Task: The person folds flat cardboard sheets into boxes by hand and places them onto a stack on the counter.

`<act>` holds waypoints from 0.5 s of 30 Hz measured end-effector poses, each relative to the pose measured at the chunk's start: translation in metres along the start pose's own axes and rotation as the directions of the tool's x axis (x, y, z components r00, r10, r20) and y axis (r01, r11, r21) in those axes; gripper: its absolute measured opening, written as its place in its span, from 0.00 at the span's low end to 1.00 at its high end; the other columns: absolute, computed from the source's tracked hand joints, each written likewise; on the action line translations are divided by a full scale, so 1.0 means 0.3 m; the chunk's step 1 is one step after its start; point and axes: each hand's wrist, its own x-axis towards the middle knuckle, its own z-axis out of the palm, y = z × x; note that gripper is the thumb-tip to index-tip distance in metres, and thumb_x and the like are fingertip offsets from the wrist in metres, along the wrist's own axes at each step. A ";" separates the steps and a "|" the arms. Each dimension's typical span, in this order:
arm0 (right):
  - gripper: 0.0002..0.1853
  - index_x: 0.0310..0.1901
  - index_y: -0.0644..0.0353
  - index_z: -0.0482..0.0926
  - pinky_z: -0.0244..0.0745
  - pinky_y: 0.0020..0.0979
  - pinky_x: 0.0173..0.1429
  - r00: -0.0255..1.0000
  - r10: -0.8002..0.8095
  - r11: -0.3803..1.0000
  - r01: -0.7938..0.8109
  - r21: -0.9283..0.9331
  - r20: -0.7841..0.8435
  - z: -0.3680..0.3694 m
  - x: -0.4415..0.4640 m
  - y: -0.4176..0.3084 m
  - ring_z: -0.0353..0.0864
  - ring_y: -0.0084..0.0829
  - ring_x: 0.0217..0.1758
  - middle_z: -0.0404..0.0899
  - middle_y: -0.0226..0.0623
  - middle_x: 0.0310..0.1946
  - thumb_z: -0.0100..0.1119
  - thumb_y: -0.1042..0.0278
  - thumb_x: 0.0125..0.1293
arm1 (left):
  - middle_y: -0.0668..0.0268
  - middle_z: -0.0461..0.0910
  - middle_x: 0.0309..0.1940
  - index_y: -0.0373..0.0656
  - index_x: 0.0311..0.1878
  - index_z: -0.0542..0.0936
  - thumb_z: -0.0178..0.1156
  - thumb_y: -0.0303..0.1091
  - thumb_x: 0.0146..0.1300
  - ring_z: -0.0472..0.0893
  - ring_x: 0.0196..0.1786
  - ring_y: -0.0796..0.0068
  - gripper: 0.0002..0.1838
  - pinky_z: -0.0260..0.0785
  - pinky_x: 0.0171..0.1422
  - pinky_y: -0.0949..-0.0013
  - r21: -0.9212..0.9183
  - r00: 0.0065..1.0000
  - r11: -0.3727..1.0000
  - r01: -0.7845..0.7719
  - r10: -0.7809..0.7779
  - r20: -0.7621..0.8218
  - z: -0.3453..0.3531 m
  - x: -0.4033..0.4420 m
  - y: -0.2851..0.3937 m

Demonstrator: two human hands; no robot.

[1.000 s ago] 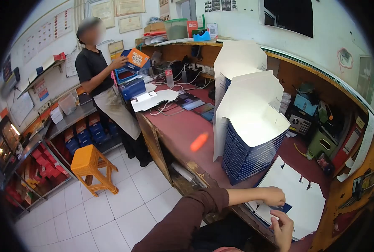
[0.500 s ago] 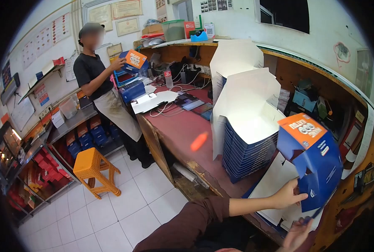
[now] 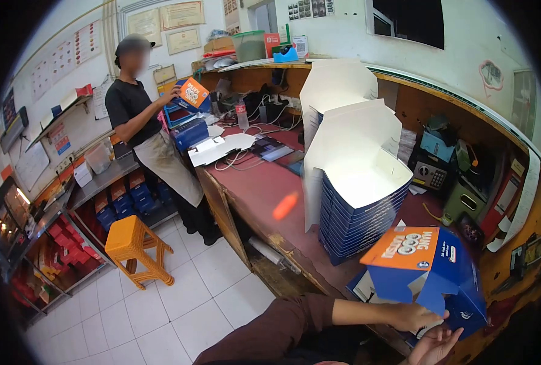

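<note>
A partly folded blue and orange carton box (image 3: 450, 277) lies at the front right of the table, its orange lettered panel turned upward. My left hand (image 3: 413, 317) reaches in at its near side, fingers partly hidden behind a blue flap and closed on the box. My right hand (image 3: 436, 345) is beside it at the bottom, fingers and thumb pinching the box's lower edge. Just beyond the box rises a tall stack of nested blue boxes (image 3: 361, 222) with white insides and raised lids. Flat cardboard (image 3: 363, 287) shows partly from under the box.
Across the table, a co-worker (image 3: 138, 109) holds another blue and orange box (image 3: 192, 96). A bottle (image 3: 241, 115), cables and phones lie on the red tabletop (image 3: 252, 194). A safe (image 3: 431, 174) sits under the shelf. A yellow stool (image 3: 138, 249) stands on the tiled floor.
The carton box has come down and toward me, and its orange panel has turned more into view. My left hand has moved lower, close to my right hand.
</note>
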 end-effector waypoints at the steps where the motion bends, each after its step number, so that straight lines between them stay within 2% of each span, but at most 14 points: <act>1: 0.16 0.43 0.63 0.71 0.68 0.25 0.40 0.992 0.116 0.983 -0.122 0.140 0.052 0.009 -0.001 -0.012 0.72 0.22 0.33 0.75 0.30 0.33 0.62 0.68 0.55 | 0.61 0.71 0.46 0.42 0.60 0.61 0.45 0.45 0.64 0.73 0.44 0.72 0.25 0.65 0.48 0.68 -0.019 0.997 0.997 -0.078 0.077 -0.030 -0.036 -0.007 0.020; 2: 0.16 0.43 0.63 0.71 0.68 0.25 0.40 0.992 0.116 0.983 -0.122 0.140 0.053 0.019 -0.002 -0.022 0.72 0.22 0.33 0.75 0.30 0.33 0.62 0.68 0.55 | 0.62 0.71 0.49 0.45 0.58 0.64 0.43 0.51 0.64 0.72 0.47 0.72 0.25 0.63 0.51 0.66 -0.033 0.986 0.987 -0.156 0.154 -0.059 -0.073 -0.015 0.041; 3: 0.17 0.44 0.63 0.71 0.68 0.26 0.41 0.997 -0.024 0.993 0.033 -0.113 0.079 0.092 -0.019 -0.023 0.72 0.24 0.34 0.75 0.32 0.35 0.62 0.69 0.53 | 0.63 0.71 0.50 0.45 0.57 0.65 0.43 0.53 0.64 0.71 0.48 0.73 0.26 0.63 0.52 0.65 -0.028 0.973 0.982 -0.185 0.178 -0.149 -0.093 -0.007 0.062; 4: 0.18 0.45 0.64 0.70 0.68 0.27 0.42 0.979 -0.151 0.916 0.190 -0.353 0.135 0.173 -0.041 -0.013 0.73 0.26 0.35 0.75 0.33 0.36 0.62 0.71 0.52 | 0.64 0.71 0.51 0.46 0.56 0.67 0.42 0.54 0.63 0.71 0.49 0.73 0.26 0.62 0.54 0.65 -0.019 0.951 0.977 -0.212 0.201 -0.236 -0.113 0.001 0.084; 5: 0.21 0.48 0.66 0.68 0.67 0.29 0.48 0.941 -0.313 0.807 0.335 -0.487 0.129 0.270 -0.072 0.022 0.73 0.31 0.40 0.73 0.39 0.42 0.61 0.72 0.53 | 0.65 0.71 0.51 0.44 0.59 0.64 0.43 0.55 0.63 0.71 0.51 0.72 0.28 0.60 0.57 0.62 -0.635 0.999 0.771 -0.049 0.024 -0.049 -0.173 0.016 0.192; 6: 0.21 0.48 0.66 0.68 0.67 0.29 0.48 0.942 -0.310 0.807 0.332 -0.489 0.128 0.316 -0.084 0.038 0.73 0.31 0.40 0.73 0.39 0.42 0.61 0.72 0.53 | 0.65 0.72 0.52 0.43 0.61 0.62 0.45 0.55 0.62 0.71 0.53 0.70 0.30 0.57 0.61 0.60 -0.950 0.978 0.236 0.204 -0.005 0.208 -0.212 0.021 0.256; 7: 0.22 0.50 0.67 0.67 0.66 0.31 0.50 0.867 -0.447 0.704 0.494 -0.511 0.223 0.348 -0.090 0.049 0.72 0.33 0.43 0.72 0.42 0.45 0.60 0.72 0.53 | 0.68 0.73 0.51 0.44 0.61 0.63 0.51 0.50 0.62 0.70 0.54 0.74 0.28 0.57 0.62 0.63 -0.880 0.974 0.419 0.226 -0.127 0.189 -0.223 0.016 0.259; 8: 0.23 0.51 0.68 0.66 0.65 0.32 0.53 0.763 -0.562 0.576 0.639 -0.510 0.320 0.364 -0.096 0.058 0.72 0.35 0.46 0.71 0.44 0.48 0.60 0.73 0.53 | 0.68 0.73 0.51 0.44 0.61 0.63 0.51 0.50 0.62 0.70 0.54 0.74 0.28 0.57 0.62 0.63 -0.879 0.974 0.421 0.223 -0.127 0.187 -0.202 0.010 0.245; 9: 0.24 0.52 0.71 0.65 0.64 0.34 0.55 0.766 -0.558 0.595 0.638 -0.490 0.319 0.336 -0.111 0.072 0.70 0.35 0.49 0.70 0.45 0.49 0.60 0.71 0.54 | 0.69 0.73 0.50 0.44 0.59 0.66 0.54 0.46 0.60 0.70 0.53 0.76 0.26 0.58 0.62 0.65 -0.724 0.985 0.670 0.160 -0.153 0.076 -0.155 -0.001 0.217; 10: 0.24 0.52 0.71 0.65 0.64 0.34 0.55 0.766 -0.559 0.595 0.637 -0.489 0.317 0.320 -0.122 0.092 0.70 0.35 0.49 0.70 0.45 0.49 0.60 0.71 0.54 | 0.70 0.74 0.49 0.44 0.57 0.68 0.58 0.41 0.59 0.70 0.53 0.78 0.24 0.59 0.61 0.68 -0.499 0.988 0.860 0.110 -0.148 -0.036 -0.122 -0.012 0.233; 11: 0.24 0.52 0.71 0.65 0.64 0.34 0.55 0.773 -0.533 0.534 0.622 -0.573 0.344 0.306 -0.132 0.114 0.70 0.35 0.49 0.70 0.45 0.49 0.59 0.71 0.54 | 0.71 0.75 0.46 0.43 0.53 0.72 0.62 0.35 0.55 0.70 0.51 0.82 0.21 0.60 0.59 0.72 -0.795 0.984 0.605 0.042 -0.161 -0.071 -0.077 -0.028 0.252; 12: 0.24 0.52 0.72 0.65 0.63 0.34 0.55 0.781 -0.504 0.463 0.605 -0.648 0.368 0.293 -0.140 0.137 0.70 0.35 0.49 0.70 0.46 0.49 0.59 0.72 0.55 | 0.71 0.75 0.46 0.43 0.53 0.72 0.62 0.35 0.55 0.70 0.51 0.82 0.21 0.60 0.59 0.72 -0.796 0.984 0.604 0.045 -0.162 -0.067 -0.073 -0.030 0.236; 14: 0.24 0.53 0.73 0.64 0.63 0.34 0.55 0.796 -0.442 0.305 0.568 -0.765 0.414 0.268 -0.139 0.190 0.70 0.35 0.48 0.70 0.46 0.49 0.58 0.72 0.55 | 0.72 0.74 0.47 0.42 0.53 0.72 0.60 0.37 0.58 0.70 0.51 0.81 0.20 0.59 0.60 0.72 -0.823 0.983 0.550 0.140 -0.178 0.048 -0.095 -0.017 0.203; 15: 0.24 0.53 0.73 0.64 0.63 0.34 0.55 0.808 -0.403 0.219 0.542 -0.811 0.431 0.247 -0.140 0.216 0.70 0.35 0.48 0.70 0.47 0.49 0.58 0.72 0.56 | 0.70 0.75 0.46 0.42 0.54 0.70 0.59 0.44 0.58 0.70 0.51 0.80 0.24 0.57 0.61 0.72 -0.762 0.970 0.626 0.165 -0.244 0.010 -0.105 -0.017 0.197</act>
